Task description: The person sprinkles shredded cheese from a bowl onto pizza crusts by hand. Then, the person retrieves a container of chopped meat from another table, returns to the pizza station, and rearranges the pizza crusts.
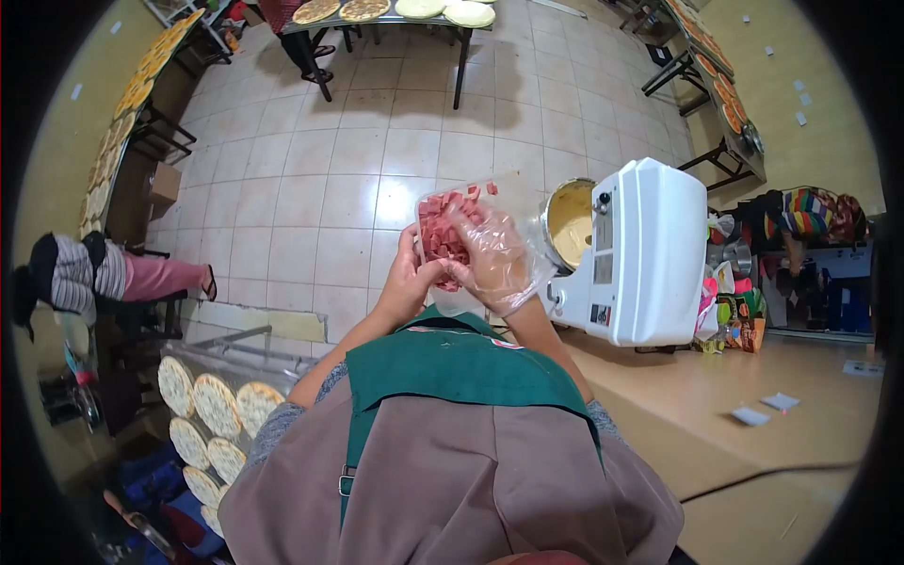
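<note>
A clear plastic container (424,204) filled with diced pink meat (443,231) is held up in front of my green apron (452,367). My left hand (411,275), bare, is wrapped round the near left side of the container. Over its right side is my right hand (494,254), in a loose clear plastic glove, with its fingers in among the meat cubes; whether they pinch any cubes is hidden. A few cubes lie near the container's far right edge.
To the right stands a white mixer (650,254) with a metal bowl (570,224) of pale dough or batter. Round flatbreads cover a far table (395,19), side tables and a rack (282,377) at lower left. People stand at left, far side and right.
</note>
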Motion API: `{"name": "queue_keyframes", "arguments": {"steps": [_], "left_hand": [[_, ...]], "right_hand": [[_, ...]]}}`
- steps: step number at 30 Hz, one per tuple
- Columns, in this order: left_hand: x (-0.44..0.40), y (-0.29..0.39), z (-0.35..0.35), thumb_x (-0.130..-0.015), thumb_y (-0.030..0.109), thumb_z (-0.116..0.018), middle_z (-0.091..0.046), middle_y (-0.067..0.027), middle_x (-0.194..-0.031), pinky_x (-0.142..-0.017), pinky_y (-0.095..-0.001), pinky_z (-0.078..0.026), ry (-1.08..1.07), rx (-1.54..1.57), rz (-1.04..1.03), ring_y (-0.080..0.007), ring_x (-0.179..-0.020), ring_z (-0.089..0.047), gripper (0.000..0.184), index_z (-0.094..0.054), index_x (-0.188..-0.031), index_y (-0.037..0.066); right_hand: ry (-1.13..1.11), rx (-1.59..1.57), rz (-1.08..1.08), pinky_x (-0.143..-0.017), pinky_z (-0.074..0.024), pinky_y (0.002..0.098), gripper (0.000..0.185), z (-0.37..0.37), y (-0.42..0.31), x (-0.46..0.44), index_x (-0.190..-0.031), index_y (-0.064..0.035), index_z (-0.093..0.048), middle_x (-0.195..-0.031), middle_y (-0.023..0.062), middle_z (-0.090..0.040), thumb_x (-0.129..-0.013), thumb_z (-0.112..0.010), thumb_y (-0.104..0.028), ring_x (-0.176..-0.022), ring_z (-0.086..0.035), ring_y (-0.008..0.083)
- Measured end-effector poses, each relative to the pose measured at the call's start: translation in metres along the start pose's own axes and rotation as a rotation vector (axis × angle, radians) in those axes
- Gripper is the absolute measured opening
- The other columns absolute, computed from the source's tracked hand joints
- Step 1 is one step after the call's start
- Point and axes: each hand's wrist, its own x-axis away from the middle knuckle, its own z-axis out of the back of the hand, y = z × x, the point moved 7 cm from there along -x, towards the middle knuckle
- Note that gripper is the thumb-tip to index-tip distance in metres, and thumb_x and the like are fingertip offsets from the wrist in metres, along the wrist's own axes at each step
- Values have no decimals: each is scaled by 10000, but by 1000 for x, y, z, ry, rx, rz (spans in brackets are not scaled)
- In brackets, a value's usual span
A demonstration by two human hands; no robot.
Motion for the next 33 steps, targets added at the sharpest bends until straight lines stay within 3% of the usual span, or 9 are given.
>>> {"name": "queue_keyframes", "arguments": {"steps": [5, 9, 13, 16, 20, 23, 26, 29, 33], "left_hand": [[-109, -16, 18, -870, 85, -522, -535, -124, -1143, -898, -314, -438, 23, -3, 154, -153, -1025, -533, 507, -272, -1308, 37], [-215, -7, 18, -867, 102, -508, -525, -111, -1163, -899, -304, -438, 26, 5, 192, -157, -1051, -527, 478, -312, -1298, 36], [-329, 23, 7, -861, 134, -510, -519, -102, -1174, -880, -323, -460, 51, -64, 211, -174, -1064, -533, 495, -318, -1311, 55], [-407, 48, -9, -857, 132, -513, -505, -102, -1194, -891, -323, -450, 51, -75, 198, -169, -1070, -524, 523, -305, -1332, 65], [-506, 65, -24, -855, 127, -518, -496, -99, -1204, -923, -318, -422, 43, -41, 160, -162, -1075, -512, 545, -293, -1348, 67], [-581, 62, -28, -855, 125, -521, -495, -99, -1205, -929, -313, -411, 52, -14, 154, -161, -1076, -506, 549, -294, -1351, 64], [-662, 64, -43, -859, 129, -515, -492, -98, -1208, -918, -308, -412, 17, -16, 191, -159, -1072, -503, 529, -310, -1342, 58], [-762, 46, -48, -865, 137, -501, -491, -89, -1200, -908, -299, -414, -46, -40, 229, -155, -1059, -505, 490, -335, -1318, 53], [-883, 44, -98, -863, 135, -482, -498, -78, -1168, -893, -302, -424, -231, -90, 306, -161, -1034, -510, 414, -379, -1256, 53]], "right_hand": [[-344, -358, -52, -838, -484, 383, 348, -60, 93, -56, -1039, -109, -612, -998, 152, -591, -710, -613, 4, -933, -582, 337], [-284, -433, -207, -839, -477, 374, 347, -50, 178, -143, -1084, -88, -612, -1001, 124, -620, -745, -612, -15, -957, -594, 311], [-182, -410, -33, -871, -470, 365, 407, -47, 252, -243, -1183, -87, -584, -1095, 162, -608, -780, -583, -29, -980, -606, 303], [-244, -515, -197, -839, -482, 364, 366, -30, 310, -312, -1150, -72, -601, -1070, 177, -617, -786, -577, -38, -946, -622, 295], [-254, -343, -330, -769, -494, 368, 260, -34, 392, -390, -1017, -50, -654, -935, 181, -637, -770, -574, -28, -877, -628, 312], [-232, -292, -290, -784, -491, 381, 289, -53, 449, -438, -1038, -71, -645, -998, 174, -625, -755, -596, -46, -923, -614, 320], [-167, -191, -211, -841, -479, 398, 345, -65, 501, -478, -1084, -110, -625, -1091, 154, -599, -739, -651, -95, -1002, -585, 325], [78, -173, 22, -835, -482, 430, 245, -76, 548, -513, -946, -68, -610, -1031, 160, -578, -704, -635, -101, -997, -562, 352], [-77, -79, -144, -810, -487, 414, 243, -54, 623, -564, -938, -47, -624, -937, 152, -618, -697, -604, -74, -916, -593, 342]]}}
